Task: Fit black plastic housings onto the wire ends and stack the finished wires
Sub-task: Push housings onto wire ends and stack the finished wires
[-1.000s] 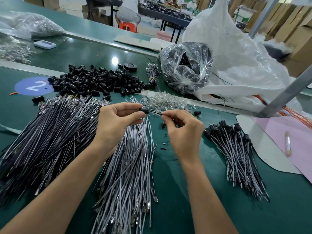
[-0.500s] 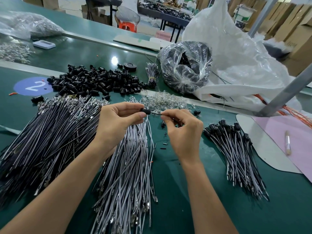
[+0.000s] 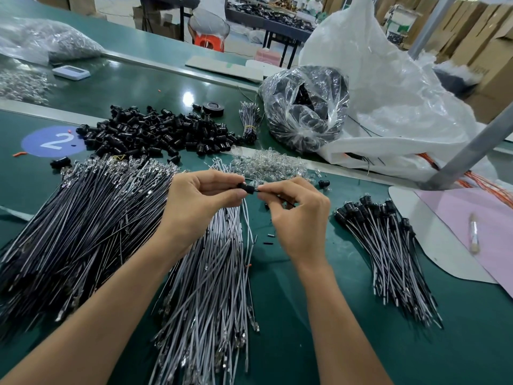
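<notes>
My left hand [image 3: 200,201] pinches a small black plastic housing [image 3: 247,188] between thumb and forefinger, above the middle of the green table. My right hand [image 3: 298,215] pinches the end of a wire [image 3: 277,196] right against that housing; the rest of the wire is hidden under my fingers. A heap of loose black housings [image 3: 155,134] lies at the back. Black wires [image 3: 77,229] fan out on the left and grey wires [image 3: 211,279] lie below my hands. The stack of finished wires with housings [image 3: 388,245] lies on the right.
A pile of small clear parts [image 3: 269,166] sits just behind my hands. A clear bag of black parts [image 3: 305,107] and a big white bag [image 3: 388,87] stand at the back right. A pink sheet with a pen [image 3: 473,232] lies far right. One loose housing [image 3: 323,184] is nearby.
My right hand has closed the gap to my left, and the bare stretch of wire between them has shortened until the fingers nearly meet at the housing.
</notes>
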The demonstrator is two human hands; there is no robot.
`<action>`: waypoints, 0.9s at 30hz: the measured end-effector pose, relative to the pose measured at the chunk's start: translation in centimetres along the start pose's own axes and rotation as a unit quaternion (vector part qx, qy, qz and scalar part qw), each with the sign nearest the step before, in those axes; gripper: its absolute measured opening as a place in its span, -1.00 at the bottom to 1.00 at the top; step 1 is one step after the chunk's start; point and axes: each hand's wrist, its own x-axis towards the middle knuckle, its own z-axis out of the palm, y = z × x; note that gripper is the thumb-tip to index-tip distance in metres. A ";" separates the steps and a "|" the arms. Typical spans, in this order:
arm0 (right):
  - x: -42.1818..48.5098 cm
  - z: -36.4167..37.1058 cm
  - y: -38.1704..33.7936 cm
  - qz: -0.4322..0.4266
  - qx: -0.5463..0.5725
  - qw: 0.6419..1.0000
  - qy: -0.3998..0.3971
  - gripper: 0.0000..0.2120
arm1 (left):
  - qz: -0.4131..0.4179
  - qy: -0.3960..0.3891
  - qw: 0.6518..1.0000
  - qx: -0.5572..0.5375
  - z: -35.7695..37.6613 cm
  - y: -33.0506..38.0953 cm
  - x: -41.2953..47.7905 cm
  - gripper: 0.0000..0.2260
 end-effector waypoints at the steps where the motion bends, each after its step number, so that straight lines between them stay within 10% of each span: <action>1: 0.0 0.0 -0.1 0.002 0.002 1.000 -0.003 -0.89 | -0.003 0.000 1.000 -0.008 0.0 0.0 0.0 -0.78; 27: 0.4 -0.2 0.2 0.072 0.040 0.993 -0.084 -0.94 | -0.018 -0.033 0.998 -0.055 -0.1 0.4 -0.2 -0.78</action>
